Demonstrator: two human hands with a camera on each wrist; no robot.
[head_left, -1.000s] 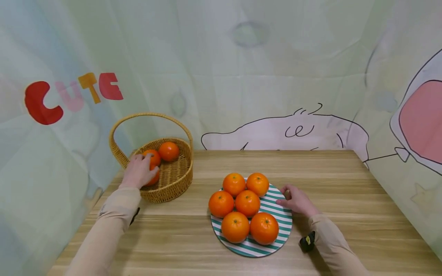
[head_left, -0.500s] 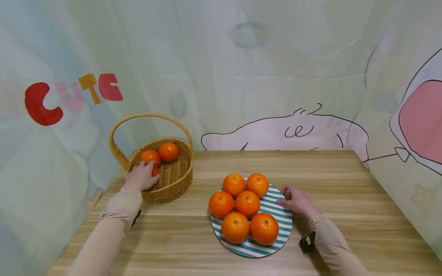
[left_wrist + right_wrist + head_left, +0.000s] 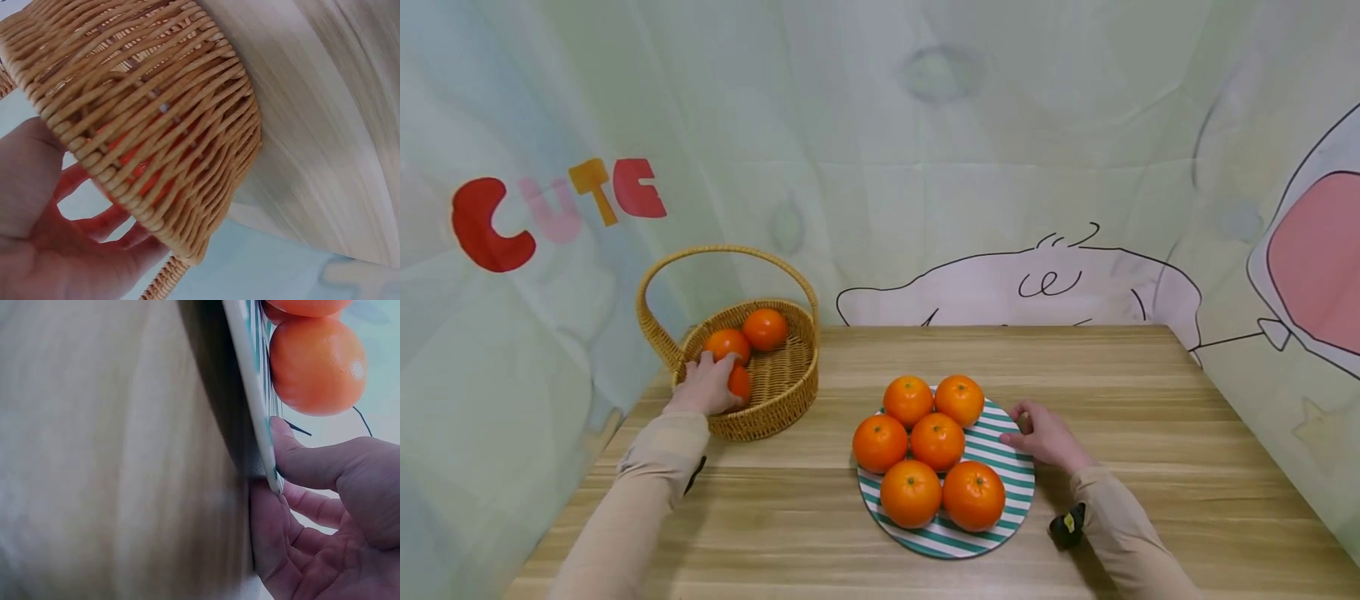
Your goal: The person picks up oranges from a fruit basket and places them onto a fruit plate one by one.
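1. We find the left hand curled round an orange, at the near left inside the basket; a shallow grip could let it slip.
2. Just beyond sit two more oranges; a sideways bump could roll them.
3. The right hand pinches the plate; tilting it might spill its six oranges onto the table.

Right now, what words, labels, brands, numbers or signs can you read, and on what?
"CUTE", on the backdrop.
E-like curl there: perhaps just drawing.
Yellow mark on the right wrist device: too small to read.
None visible on the oranges, basket or plate.
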